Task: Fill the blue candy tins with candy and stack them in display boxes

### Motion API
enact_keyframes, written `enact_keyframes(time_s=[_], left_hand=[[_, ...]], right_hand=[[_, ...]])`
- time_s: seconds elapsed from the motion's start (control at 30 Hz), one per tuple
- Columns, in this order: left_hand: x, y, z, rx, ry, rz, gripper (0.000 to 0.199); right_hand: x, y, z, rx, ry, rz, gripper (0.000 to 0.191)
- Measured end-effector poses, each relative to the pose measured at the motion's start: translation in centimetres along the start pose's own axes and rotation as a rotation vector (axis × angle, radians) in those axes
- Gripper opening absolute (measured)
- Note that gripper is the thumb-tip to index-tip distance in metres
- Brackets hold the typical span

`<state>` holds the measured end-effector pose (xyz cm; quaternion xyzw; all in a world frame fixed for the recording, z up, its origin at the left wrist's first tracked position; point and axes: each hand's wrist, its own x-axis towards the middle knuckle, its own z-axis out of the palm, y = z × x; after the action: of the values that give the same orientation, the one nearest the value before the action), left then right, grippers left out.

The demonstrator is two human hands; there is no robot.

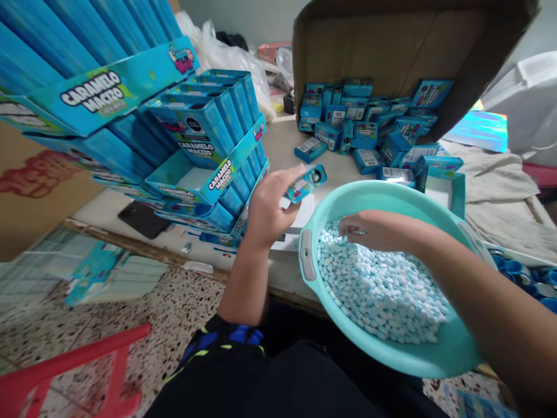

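Observation:
My left hand is wrapped round a small blue candy box, held tilted just left of a turquoise basin. Pale blue and white candies fill much of that basin. Inside it, my right hand reaches over the upper left part of the candies with its fingers curled. Its fingertips are at the candies' surface, and whatever they hold is hidden. Beside my left hand stands a stack of blue display trays printed "Caramelo Macizo", holding upright blue boxes.
A cardboard carton on its side spills many small blue boxes behind the basin. A dark phone lies near the table's front edge. Folded cloth is at right. A red plastic frame stands at lower left.

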<state>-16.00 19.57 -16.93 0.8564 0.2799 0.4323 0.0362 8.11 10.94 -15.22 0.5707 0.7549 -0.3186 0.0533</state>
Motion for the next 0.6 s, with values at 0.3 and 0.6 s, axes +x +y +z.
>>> enact_keyframes(time_s=[0.3,0.6], left_hand=[[-0.05,0.16,0.14,0.086,0.001,0.384,0.046],[-0.08,0.68,0.21,0.028,-0.085,0.461,0.043]], right_hand=[[0.45,0.50,0.36,-0.050,-0.076,0.073,0.030],[0.70,0.48,0.51,-0.064,-0.063,0.074,0.031]])
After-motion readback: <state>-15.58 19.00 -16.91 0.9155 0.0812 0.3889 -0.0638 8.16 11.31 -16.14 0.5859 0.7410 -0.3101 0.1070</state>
